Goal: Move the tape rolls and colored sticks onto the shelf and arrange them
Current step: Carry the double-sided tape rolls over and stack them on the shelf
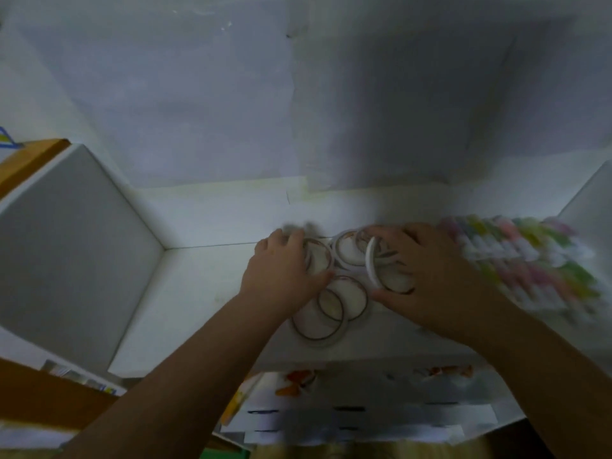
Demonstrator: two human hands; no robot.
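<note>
Several thin white tape rolls lie in a loose cluster on the white shelf, some overlapping. My left hand rests on the cluster's left side, its fingers over one flat roll. My right hand covers the right side, and one roll stands on edge under its fingers. How tightly either hand holds a roll is blurred. A pack of pastel colored sticks lies on the shelf just right of my right hand, blurred by motion.
The shelf's white side panels close it in at left and right, with a pale back wall behind. Below the front edge are white drawers or boxes with orange prints. A wooden edge shows at far left.
</note>
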